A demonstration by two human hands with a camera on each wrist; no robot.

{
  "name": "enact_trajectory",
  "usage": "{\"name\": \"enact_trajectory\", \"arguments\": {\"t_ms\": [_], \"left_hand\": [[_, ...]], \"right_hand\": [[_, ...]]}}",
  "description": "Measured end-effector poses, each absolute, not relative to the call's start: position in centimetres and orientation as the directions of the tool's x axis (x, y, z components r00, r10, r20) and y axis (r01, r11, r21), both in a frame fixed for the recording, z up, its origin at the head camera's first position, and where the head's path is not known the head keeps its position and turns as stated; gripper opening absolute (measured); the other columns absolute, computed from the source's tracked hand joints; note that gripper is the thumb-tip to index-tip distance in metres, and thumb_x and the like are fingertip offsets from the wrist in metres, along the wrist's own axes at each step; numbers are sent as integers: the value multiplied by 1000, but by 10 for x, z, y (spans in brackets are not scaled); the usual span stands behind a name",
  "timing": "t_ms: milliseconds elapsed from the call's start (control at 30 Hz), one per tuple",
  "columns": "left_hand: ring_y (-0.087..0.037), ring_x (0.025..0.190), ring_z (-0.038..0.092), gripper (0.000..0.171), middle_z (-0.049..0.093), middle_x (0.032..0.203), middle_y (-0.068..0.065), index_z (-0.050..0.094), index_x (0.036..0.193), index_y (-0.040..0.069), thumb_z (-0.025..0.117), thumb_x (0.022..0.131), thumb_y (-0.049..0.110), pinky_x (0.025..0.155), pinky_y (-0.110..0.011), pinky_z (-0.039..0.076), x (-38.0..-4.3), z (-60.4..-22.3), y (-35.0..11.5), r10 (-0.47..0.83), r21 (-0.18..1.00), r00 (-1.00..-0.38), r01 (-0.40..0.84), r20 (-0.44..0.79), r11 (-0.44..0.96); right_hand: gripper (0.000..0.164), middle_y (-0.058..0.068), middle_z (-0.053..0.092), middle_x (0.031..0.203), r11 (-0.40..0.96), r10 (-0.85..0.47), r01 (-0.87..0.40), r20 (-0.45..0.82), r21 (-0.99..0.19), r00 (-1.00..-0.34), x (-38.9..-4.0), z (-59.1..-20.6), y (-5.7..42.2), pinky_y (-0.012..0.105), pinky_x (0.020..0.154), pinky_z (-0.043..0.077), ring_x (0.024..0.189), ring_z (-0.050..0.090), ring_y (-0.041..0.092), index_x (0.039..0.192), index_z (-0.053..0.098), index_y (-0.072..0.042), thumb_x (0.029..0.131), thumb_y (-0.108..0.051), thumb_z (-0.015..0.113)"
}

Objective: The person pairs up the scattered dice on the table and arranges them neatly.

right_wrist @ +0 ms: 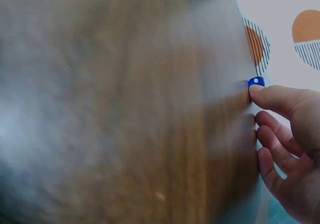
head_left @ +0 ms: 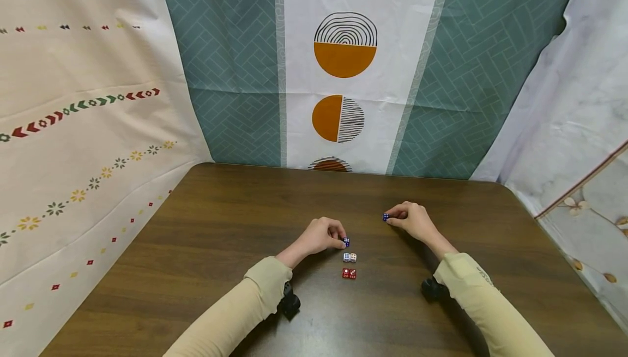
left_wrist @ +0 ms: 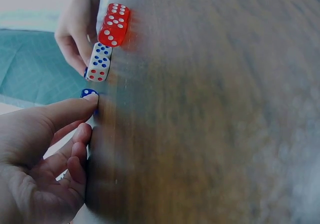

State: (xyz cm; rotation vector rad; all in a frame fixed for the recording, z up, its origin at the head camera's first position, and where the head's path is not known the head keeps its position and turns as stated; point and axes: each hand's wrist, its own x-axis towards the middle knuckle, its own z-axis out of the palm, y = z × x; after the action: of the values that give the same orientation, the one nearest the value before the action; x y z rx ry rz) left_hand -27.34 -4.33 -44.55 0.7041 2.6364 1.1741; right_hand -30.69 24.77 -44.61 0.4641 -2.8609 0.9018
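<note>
My left hand pinches a blue die between thumb and fingers, low at the tabletop. Just nearer to me sit two white dice side by side, then two red dice in a matching pair. Farther out and to the right, my right hand holds a second blue die by thumb and fingertips. In the right wrist view the thumb covers part of that blue die. The left wrist view shows the white dice and red dice lined up beyond the left thumb.
The brown wooden table has its far edge against a hanging teal and white cloth. A cream patterned cloth hangs at the left, a pale marbled one at the right. Black wrist cameras sit under the sleeves.
</note>
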Motion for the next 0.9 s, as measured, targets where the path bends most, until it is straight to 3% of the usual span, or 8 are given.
{"name": "enact_trajectory", "arguments": {"t_ms": [900], "left_hand": [[-7, 58, 46, 10, 56, 66, 4, 72, 87, 12, 80, 82, 13, 54, -19, 37, -274, -446, -43, 474, 738, -880, 341, 32, 582]], "right_hand": [[10, 2, 68, 83, 731, -335, -351, 141, -585, -932, -278, -446, 192, 22, 61, 44, 70, 53, 11, 92, 78, -10, 82, -13, 79]]}}
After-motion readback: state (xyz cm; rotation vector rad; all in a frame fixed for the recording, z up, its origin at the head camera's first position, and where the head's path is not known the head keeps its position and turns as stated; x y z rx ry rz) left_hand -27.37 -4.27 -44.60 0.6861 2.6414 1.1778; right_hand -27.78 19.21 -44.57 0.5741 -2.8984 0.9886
